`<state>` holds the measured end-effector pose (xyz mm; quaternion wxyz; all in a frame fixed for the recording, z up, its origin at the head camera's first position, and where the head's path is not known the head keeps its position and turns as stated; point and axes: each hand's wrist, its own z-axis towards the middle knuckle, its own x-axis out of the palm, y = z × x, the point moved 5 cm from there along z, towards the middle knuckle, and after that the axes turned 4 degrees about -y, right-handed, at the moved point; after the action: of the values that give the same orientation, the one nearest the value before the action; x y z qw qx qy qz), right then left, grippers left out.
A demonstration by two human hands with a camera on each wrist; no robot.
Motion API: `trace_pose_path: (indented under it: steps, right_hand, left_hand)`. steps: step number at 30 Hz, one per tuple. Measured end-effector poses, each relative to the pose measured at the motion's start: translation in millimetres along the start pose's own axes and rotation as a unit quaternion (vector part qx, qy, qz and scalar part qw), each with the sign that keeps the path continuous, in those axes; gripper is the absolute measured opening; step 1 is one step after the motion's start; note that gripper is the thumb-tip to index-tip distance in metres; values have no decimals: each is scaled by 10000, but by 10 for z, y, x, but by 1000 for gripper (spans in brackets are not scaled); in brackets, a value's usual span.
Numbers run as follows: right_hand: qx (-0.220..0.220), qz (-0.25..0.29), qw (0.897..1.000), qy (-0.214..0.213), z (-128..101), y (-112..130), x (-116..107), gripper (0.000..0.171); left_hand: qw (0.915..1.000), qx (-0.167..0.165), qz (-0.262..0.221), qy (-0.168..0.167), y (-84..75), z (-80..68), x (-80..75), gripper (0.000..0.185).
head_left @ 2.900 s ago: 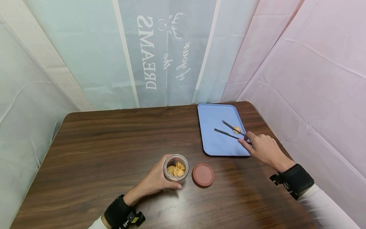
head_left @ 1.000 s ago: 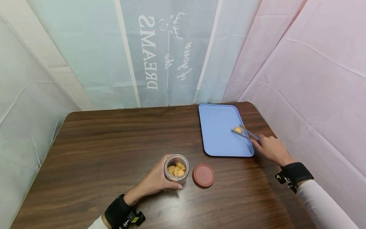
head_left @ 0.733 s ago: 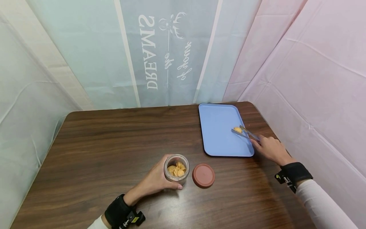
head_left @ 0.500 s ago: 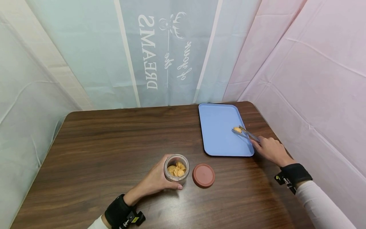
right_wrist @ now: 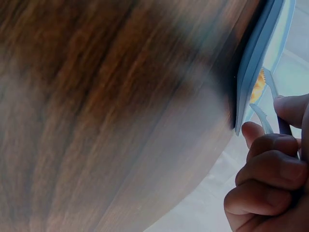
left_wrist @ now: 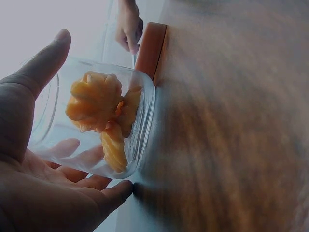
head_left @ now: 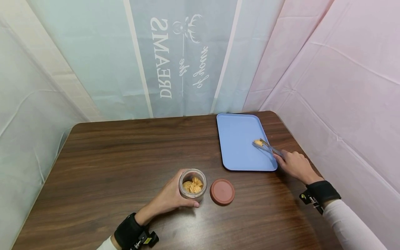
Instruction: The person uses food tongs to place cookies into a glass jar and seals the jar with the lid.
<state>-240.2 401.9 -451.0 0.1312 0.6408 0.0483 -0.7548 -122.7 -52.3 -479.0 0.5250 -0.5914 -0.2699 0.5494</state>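
My left hand [head_left: 173, 194] curls round a clear jar [head_left: 193, 197] standing on the table. Several ridged yellow cookies [left_wrist: 96, 102] lie inside it. At the right, my right hand [head_left: 295, 165] grips a pair of metal tongs [head_left: 271, 148]. The tongs' toothed tips are beside a single cookie [head_left: 258, 142] at the right part of the blue tray [head_left: 239, 161]; whether they pinch it I cannot tell. In the right wrist view the fingers [right_wrist: 265, 166] are curled round the tongs' handle.
A reddish-brown lid [head_left: 222, 192] lies flat just right of the jar. The dark wooden table [head_left: 125, 156] reaches left. Fabric curtains [head_left: 350, 86] stand along its back and sides.
The tongs were spread wide over the tray; my right hand has drawn back right and brought their tips closer together beside the cookie. The left hand and jar have stayed put.
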Motion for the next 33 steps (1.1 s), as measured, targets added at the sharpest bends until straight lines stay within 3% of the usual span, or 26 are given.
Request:
trace_pose_path:
  steps: [33]
  right_hand:
    - [-488, -42, 9985, -262, -8, 255, -177, 37]
  left_hand:
    - [10000, 17, -57, 16, 7, -2, 6, 99]
